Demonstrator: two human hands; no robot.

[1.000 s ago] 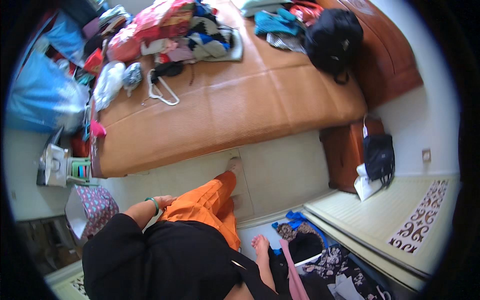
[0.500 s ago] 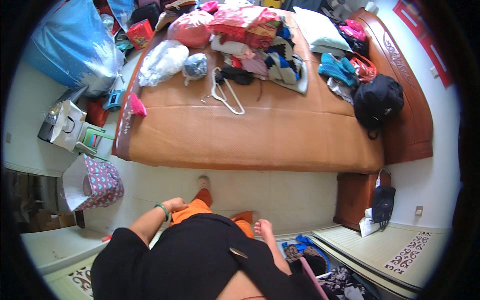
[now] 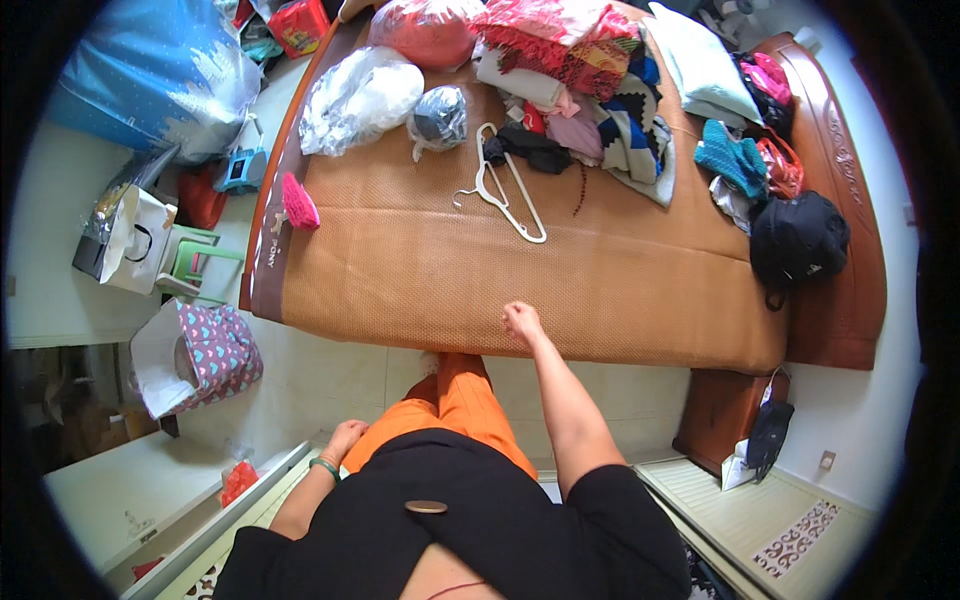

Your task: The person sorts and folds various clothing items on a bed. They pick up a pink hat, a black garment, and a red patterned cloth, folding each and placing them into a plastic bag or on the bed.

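Observation:
My right hand (image 3: 521,323) is held out over the near edge of the bed, its fingers curled in and nothing seen in them. Beside my left thigh hangs my left hand (image 3: 348,440), fingers loosely curled, with a green bangle (image 3: 325,467) at the wrist and no object showing. Beyond my right hand, a white clothes hanger (image 3: 492,187) lies flat on the brown bed mat (image 3: 420,290). A crumpled black garment (image 3: 537,150) lies next to the hanger. Toward the left edge of the bed rests a pink item (image 3: 299,203).
Clear plastic bags (image 3: 360,100), folded bedding (image 3: 560,40) and a white pillow (image 3: 705,65) cover the bed's far side. A black backpack (image 3: 800,238) leans by the headboard. A heart-patterned bag (image 3: 222,355) and a green stool (image 3: 192,262) stand on the left. A brown bedside cabinet (image 3: 722,415) is at right.
I have moved closer to the bed, and the view has shifted. My right hand has swung forward from beside my body to over the bed's edge. My left hand has dropped back beside my thigh.

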